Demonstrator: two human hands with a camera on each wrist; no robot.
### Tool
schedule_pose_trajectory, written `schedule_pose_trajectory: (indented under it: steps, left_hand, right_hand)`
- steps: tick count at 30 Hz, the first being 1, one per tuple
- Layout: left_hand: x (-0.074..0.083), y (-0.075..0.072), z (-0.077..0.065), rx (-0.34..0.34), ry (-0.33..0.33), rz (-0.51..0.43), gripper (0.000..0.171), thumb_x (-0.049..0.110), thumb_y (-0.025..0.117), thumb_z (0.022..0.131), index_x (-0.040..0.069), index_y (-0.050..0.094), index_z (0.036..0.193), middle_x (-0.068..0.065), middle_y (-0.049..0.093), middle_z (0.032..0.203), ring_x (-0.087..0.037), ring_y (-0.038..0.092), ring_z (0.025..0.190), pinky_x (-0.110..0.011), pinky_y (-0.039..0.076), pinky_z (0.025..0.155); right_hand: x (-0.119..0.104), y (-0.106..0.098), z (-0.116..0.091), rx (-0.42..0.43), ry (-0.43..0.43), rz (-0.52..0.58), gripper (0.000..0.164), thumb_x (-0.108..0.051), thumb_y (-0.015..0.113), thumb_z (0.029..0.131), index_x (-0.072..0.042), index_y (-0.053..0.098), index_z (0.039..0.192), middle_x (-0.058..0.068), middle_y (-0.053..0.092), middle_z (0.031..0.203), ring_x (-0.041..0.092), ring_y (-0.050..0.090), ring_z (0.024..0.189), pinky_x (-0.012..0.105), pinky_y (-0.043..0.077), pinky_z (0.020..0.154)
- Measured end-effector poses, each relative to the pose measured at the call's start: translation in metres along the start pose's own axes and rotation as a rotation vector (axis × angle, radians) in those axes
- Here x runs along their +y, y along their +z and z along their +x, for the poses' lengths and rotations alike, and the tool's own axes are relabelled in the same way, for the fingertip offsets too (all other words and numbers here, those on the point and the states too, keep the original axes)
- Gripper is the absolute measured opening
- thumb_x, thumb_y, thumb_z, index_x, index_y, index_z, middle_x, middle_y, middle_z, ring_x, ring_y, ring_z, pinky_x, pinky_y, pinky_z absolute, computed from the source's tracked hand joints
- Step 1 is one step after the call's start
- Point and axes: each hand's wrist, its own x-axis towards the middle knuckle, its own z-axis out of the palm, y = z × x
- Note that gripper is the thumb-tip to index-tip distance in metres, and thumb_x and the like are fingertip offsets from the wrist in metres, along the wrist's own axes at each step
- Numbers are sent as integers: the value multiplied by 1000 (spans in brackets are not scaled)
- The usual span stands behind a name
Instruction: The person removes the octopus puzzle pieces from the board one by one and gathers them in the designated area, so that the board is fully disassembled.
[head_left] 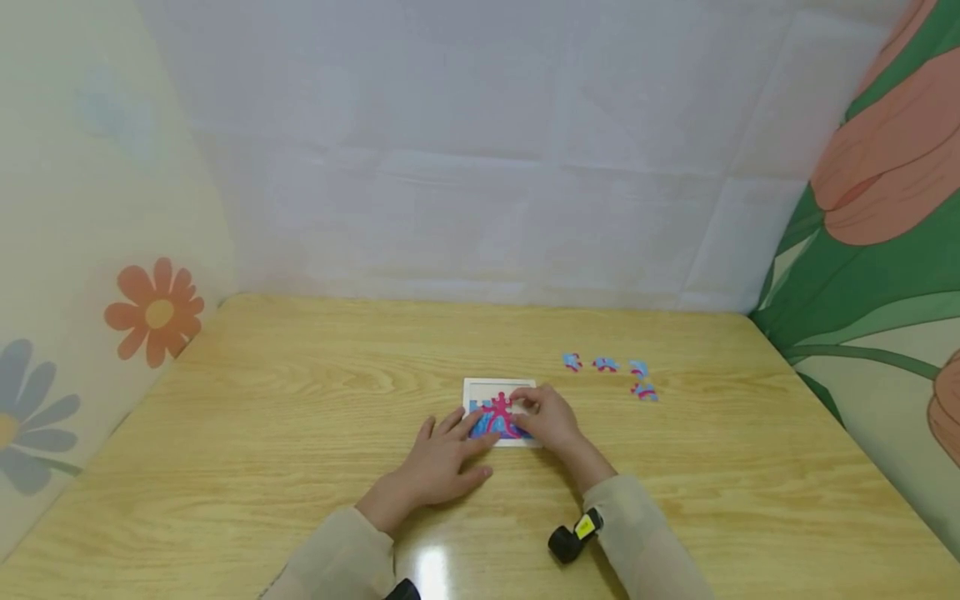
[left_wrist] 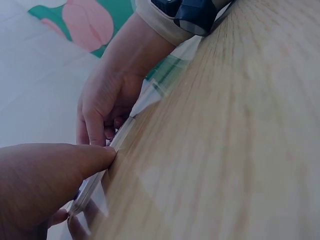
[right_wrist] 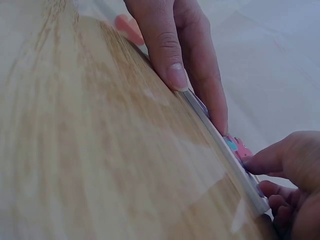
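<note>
A small white-framed jigsaw puzzle [head_left: 499, 382] lies on the table between my hands, its lower part filled with blue and pink pieces and a bare pale strip along its top. My left hand [head_left: 442, 460] lies over its lower left with fingers spread, fingertips on the frame and pieces. In the left wrist view the left thumb [left_wrist: 95, 159] rests at the frame's edge. My right hand [head_left: 551, 419] is at the right side, thumb and forefinger pinched together over the pieces. In the right wrist view its thumb touches a pink puzzle piece [right_wrist: 240, 148], partly hidden by the fingers.
Several loose blue and pink puzzle pieces [head_left: 605, 365] lie on the wooden table [head_left: 315, 367] to the right and behind the frame. A white cloth [head_left: 450, 208] hangs along the table's far edge, with flowered panels [head_left: 885, 275] at both sides.
</note>
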Motion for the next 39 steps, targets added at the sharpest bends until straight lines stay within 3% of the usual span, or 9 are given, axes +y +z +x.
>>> schedule_pose_trajectory:
  steps: [11, 23, 31, 39]
  left_hand:
    - [-1, 0, 0, -1, 4, 6, 45, 37, 48, 86, 20, 45, 127, -12, 26, 137, -35, 18, 124, -61, 12, 90]
    - [-2, 2, 0, 4, 3, -6, 44, 37, 48, 86, 20, 46, 127, -11, 26, 138, -34, 17, 124, -60, 11, 91]
    - [-3, 2, 0, 10, 7, -8, 45, 39, 48, 86, 21, 46, 127, -11, 26, 138, -34, 17, 124, -61, 11, 90]
    - [-2, 2, 0, 12, 2, -8, 45, 39, 48, 85, 22, 46, 127, -10, 27, 137, -34, 18, 124, -60, 11, 91]
  right_hand:
    - [2, 3, -1, 46, -24, 45, 22, -9, 68, 71, -9, 64, 92, 2, 51, 79, 15, 46, 67, 28, 39, 59]
    - [3, 6, 0, 124, -5, 209, 13, -4, 65, 74, -5, 65, 87, 4, 60, 77, 15, 52, 66, 28, 44, 62]
    - [3, 7, 1, 112, -27, 315, 13, 1, 65, 73, 0, 63, 86, 8, 62, 72, 12, 54, 61, 25, 45, 57]
    - [3, 7, 1, 78, -44, 319, 15, -1, 65, 74, -1, 61, 88, 8, 62, 67, 8, 51, 58, 23, 43, 56]
